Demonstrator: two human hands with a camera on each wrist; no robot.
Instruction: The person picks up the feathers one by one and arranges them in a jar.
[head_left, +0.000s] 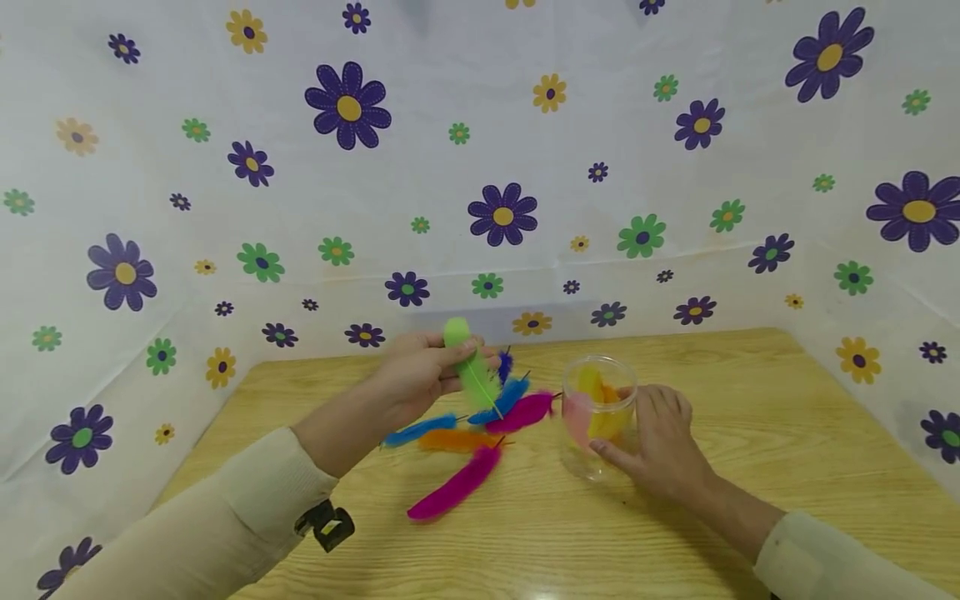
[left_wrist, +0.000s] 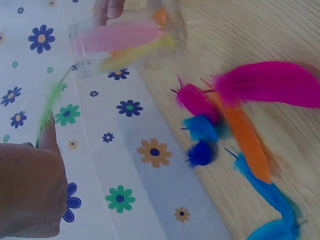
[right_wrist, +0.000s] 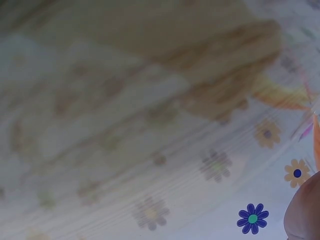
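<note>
A light green feather point(head_left: 474, 375) is pinched between the thumb and fingers of my left hand point(head_left: 420, 375), raised over the loose feathers with its quill pointing down. My right hand point(head_left: 663, 446) grips a clear plastic jar point(head_left: 587, 467) from its right side, thumb across the front. Inside the jar stand a pink feather point(head_left: 577, 419), a yellow feather point(head_left: 591, 383) and some orange. In the left wrist view the green feather point(left_wrist: 49, 102) reaches up near the jar's rim point(left_wrist: 77, 50). The right wrist view is mostly blurred, with part of the hand point(right_wrist: 305, 212) at its corner.
Loose feathers lie left of the jar on the wooden table point(head_left: 570, 550): a magenta feather point(head_left: 455, 485) nearest me, an orange feather point(head_left: 459, 439), a blue feather point(head_left: 422, 429), and several more behind. A white flowered cloth point(head_left: 420, 183) stands around the back and sides.
</note>
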